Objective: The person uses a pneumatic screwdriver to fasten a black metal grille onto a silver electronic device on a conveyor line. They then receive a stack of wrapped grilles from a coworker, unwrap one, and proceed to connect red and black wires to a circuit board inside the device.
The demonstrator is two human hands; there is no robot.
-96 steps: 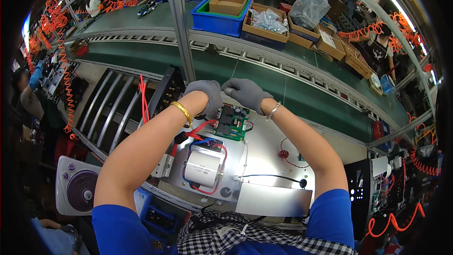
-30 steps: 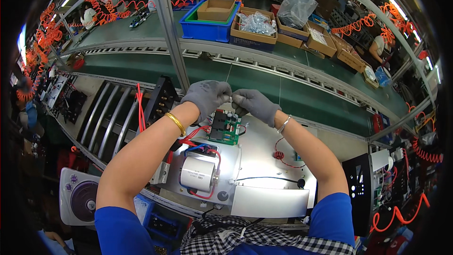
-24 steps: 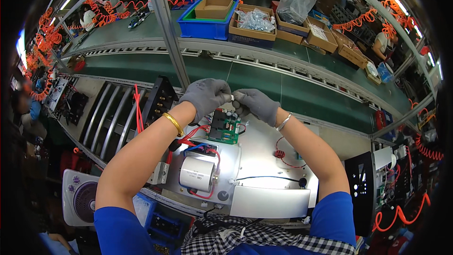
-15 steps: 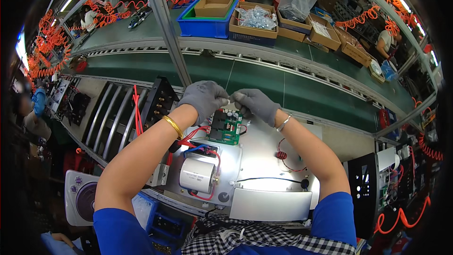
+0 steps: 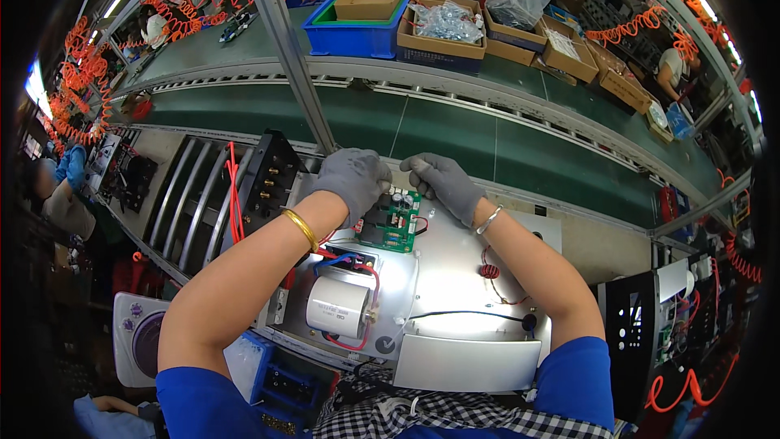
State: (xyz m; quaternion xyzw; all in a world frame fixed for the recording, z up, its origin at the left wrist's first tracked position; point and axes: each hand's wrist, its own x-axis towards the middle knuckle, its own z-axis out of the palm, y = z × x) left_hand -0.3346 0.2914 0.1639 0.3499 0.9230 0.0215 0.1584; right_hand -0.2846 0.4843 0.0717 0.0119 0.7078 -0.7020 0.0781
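Both my hands wear grey gloves above the far edge of a silvery metal chassis (image 5: 455,272). My left hand (image 5: 353,179) is closed, its fingers curled by the upper left of a green circuit board (image 5: 400,232); whatever it grips is hidden. My right hand (image 5: 445,184), a short gap away, has its fingers bent together beyond the board's right corner; anything pinched there is too small to see. Nearer me on the chassis sit a white cylindrical capacitor (image 5: 336,306) with red and blue wires and a red wire-wound ring (image 5: 489,271).
A black panel with brass terminals (image 5: 272,179) stands left of my left hand, beside metal rollers (image 5: 191,195). Beyond runs a green conveyor (image 5: 447,142). A blue bin (image 5: 353,41) and cardboard boxes (image 5: 443,45) line the far shelf. Another black-fronted unit (image 5: 630,341) stands at right.
My hands, nearly touching at the fingertips before, have drawn slightly apart. The left has closed further and turned. The small white piece seen between them no longer shows.
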